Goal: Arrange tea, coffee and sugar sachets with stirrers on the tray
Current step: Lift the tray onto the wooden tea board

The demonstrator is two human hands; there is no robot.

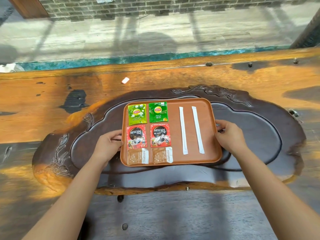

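A brown rectangular tray (210, 134) lies on the dark carved board. On its left half sit two green Lipton tea sachets (137, 113) (158, 111) in the back row, two red Nescafe coffee sachets (136, 137) (160, 135) in the middle row, and two brown sugar sachets (138, 156) (162, 155) at the front. Two white wrapped stirrers (183, 130) (197, 129) lie lengthwise on the right half. My left hand (108, 144) grips the tray's left rim. My right hand (229, 135) grips its right rim.
The dark carved tea board (251, 135) rests on an orange wooden table (43, 101). A small white and pink scrap (125, 80) lies on the table behind the tray. Beyond the table's far edge are a stone floor and a brick wall.
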